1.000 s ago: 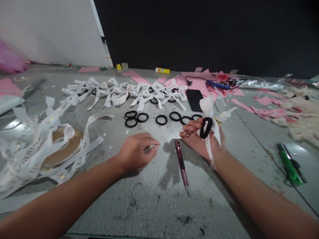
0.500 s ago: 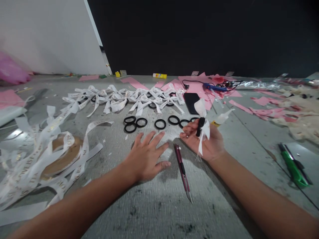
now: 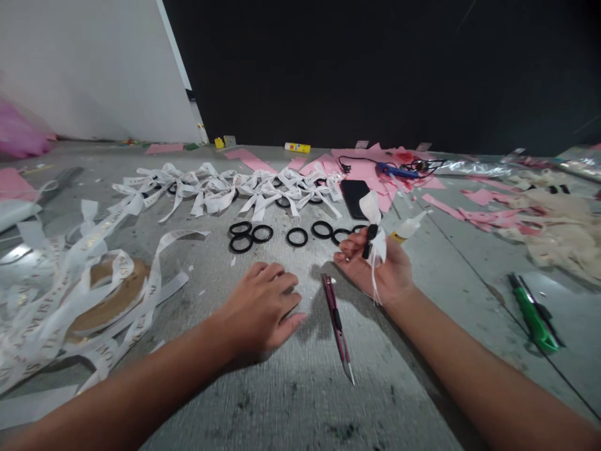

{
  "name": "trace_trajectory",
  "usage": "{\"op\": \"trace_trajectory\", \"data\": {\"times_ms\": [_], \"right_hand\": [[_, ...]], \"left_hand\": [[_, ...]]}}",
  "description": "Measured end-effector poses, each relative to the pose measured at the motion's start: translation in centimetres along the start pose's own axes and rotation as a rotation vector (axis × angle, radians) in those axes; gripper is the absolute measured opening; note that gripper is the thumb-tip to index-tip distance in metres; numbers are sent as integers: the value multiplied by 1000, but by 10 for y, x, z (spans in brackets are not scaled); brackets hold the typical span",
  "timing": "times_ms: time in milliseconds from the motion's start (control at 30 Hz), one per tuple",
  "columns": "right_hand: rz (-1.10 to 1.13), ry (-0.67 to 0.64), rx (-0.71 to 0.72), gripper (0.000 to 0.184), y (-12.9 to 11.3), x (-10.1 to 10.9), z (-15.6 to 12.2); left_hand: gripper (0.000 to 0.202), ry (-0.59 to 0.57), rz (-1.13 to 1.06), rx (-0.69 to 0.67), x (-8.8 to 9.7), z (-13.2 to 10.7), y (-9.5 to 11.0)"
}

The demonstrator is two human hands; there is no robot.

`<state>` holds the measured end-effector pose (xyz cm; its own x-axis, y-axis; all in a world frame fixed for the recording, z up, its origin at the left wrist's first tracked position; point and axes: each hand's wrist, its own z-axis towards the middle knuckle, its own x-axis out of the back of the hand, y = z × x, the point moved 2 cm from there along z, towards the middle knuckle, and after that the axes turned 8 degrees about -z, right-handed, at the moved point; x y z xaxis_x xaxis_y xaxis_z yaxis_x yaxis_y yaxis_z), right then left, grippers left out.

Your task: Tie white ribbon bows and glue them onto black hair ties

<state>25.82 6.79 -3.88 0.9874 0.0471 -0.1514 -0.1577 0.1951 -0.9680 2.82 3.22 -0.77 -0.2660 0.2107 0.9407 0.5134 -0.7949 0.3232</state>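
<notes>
My left hand [image 3: 260, 307], palm down with loosely bent fingers, holds nothing over the grey work surface [image 3: 282, 407]. Palm up, my right hand [image 3: 385, 269] pinches a black hair tie [image 3: 369, 243] with a white ribbon [image 3: 378, 245] tied on it; thin threads dangle from the ribbon. Between my hands lies a maroon craft knife [image 3: 337, 326], its blade toward me. Several black hair ties [image 3: 297, 237] lie loose beyond my fingers. Behind them sits a row of hair ties with printed white ribbon bows [image 3: 218, 191].
On the left, printed ribbon [image 3: 154, 288] tangles around a brown roll [image 3: 134, 285]. A phone [image 3: 354, 199], pink sheets [image 3: 364, 164], a blue-handled corded tool [image 3: 397, 170] and a glue bottle [image 3: 410, 227] lie beyond my right hand. A green cutter [image 3: 533, 316] lies at right.
My left hand has drawn back slightly toward me and left, its fingers now more bent. The right hand keeps hold of the ribboned hair tie. The whole view has shifted slightly.
</notes>
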Motion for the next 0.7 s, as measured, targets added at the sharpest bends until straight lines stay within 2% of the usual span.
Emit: {"op": "trace_trajectory", "data": {"times_ms": [167, 300, 400, 500, 600, 700], "right_hand": [[-154, 11, 66, 37, -5, 7, 4], [-134, 13, 52, 34, -6, 18, 9], [-11, 12, 14, 26, -3, 20, 10], [215, 8, -66, 17, 0, 17, 8], [439, 27, -173, 16, 1, 12, 4], [552, 51, -231, 17, -2, 9, 3]], "left_hand": [[39, -32, 36, 51, -1, -1, 6], [42, -30, 62, 92, -4, 3, 8], [43, -9, 78, 103, -6, 6, 9], [45, 0, 96, 113, -9, 7, 10], [45, 8, 108, 131, -11, 9, 10], [46, 13, 116, 135, -12, 10, 9]]}}
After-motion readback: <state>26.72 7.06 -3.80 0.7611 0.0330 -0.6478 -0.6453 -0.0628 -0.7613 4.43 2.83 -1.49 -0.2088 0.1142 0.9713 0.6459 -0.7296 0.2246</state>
